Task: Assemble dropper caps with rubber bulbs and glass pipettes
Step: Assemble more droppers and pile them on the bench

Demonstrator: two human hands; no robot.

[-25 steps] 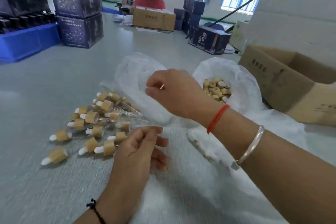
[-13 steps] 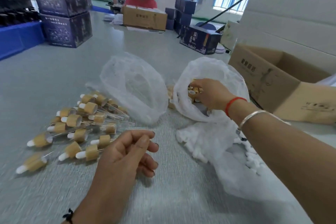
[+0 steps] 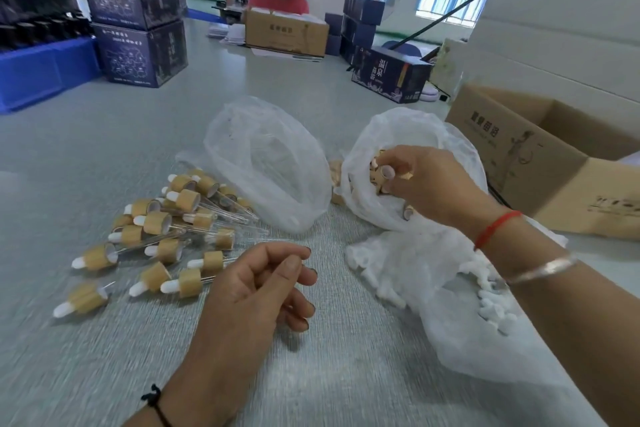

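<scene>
Several assembled droppers with bamboo caps and white bulbs lie heaped on the grey table, left of centre. My left hand hovers beside them, thumb and forefinger pinching what looks like a thin glass pipette, which is faint. My right hand reaches into the plastic bag of caps and grips a bamboo cap. Between the hands sits a clear bag with glass pipettes. White rubber bulbs fill a bag under my right forearm.
An open cardboard box stands at the right. Dark printed cartons and a blue crate line the far left. Another person sits at the far end behind a cardboard box.
My right hand moved from above the pile over to the caps bag, went inside and now lifts with a cap in its fingers. My left hand stayed put.
</scene>
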